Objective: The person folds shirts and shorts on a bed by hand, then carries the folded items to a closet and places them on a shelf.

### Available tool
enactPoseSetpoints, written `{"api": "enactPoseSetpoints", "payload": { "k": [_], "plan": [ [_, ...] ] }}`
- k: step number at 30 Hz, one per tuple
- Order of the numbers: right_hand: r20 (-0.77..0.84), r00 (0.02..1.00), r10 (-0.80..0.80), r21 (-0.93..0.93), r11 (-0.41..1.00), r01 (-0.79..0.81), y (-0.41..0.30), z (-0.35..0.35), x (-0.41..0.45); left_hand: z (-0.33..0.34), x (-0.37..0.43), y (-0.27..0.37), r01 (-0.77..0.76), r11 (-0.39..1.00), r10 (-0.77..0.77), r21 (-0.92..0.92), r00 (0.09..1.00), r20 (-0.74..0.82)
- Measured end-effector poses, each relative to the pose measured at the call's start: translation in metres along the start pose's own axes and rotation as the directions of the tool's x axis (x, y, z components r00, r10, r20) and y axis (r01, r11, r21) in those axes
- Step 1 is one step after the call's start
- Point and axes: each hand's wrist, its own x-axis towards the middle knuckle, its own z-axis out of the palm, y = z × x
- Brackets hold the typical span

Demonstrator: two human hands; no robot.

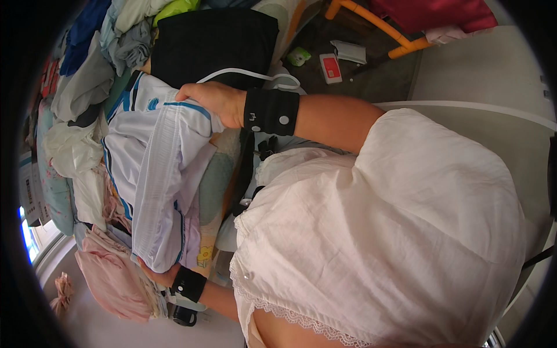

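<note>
White sports shorts (152,143) with blue and black trim stretch between my hands, over a lilac cloth (193,235). Their gathered elastic waistband (156,182) runs from one hand to the other. My right hand (213,102), at the top of the view, grips one end of the waistband, thumb on the fabric. Down at the other end, my left hand (159,272) holds the waistband, its fingers partly hidden by the cloth. Just beyond my right hand lies a folded black cloth (213,43), with a white cord (243,71) along its edge.
Mixed clothes (82,82) are heaped along the far side. A pink folded stack (115,278) sits beside my left hand, near a black lidded container (185,315). Small packets (348,52) lie on the floor near an orange frame (370,19) bearing red cloth (435,15).
</note>
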Motion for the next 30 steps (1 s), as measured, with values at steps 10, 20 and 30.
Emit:
{"api": "enactPoseSetpoints", "payload": {
  "k": [10, 20, 30],
  "plan": [
    [-0.069, 0.977, -0.202, -0.005, 0.979, 0.203, 0.013, -0.005, 0.001, 0.051, -0.022, 0.005, 0.086, 0.961, -0.09, -0.261, 0.996, -0.003],
    [0.595, 0.738, -0.319, -0.651, 0.347, 0.675, 0.072, 0.052, -0.06, 0.113, -0.104, 0.015, -0.436, 0.886, 0.403, 0.156, 0.892, 0.207],
    [0.853, 0.466, -0.236, -0.464, 0.066, 0.883, 0.086, 0.049, -0.054, 0.087, -0.095, -0.003, -0.135, 0.975, 0.191, -0.176, 0.914, 0.357]
  ]
}}
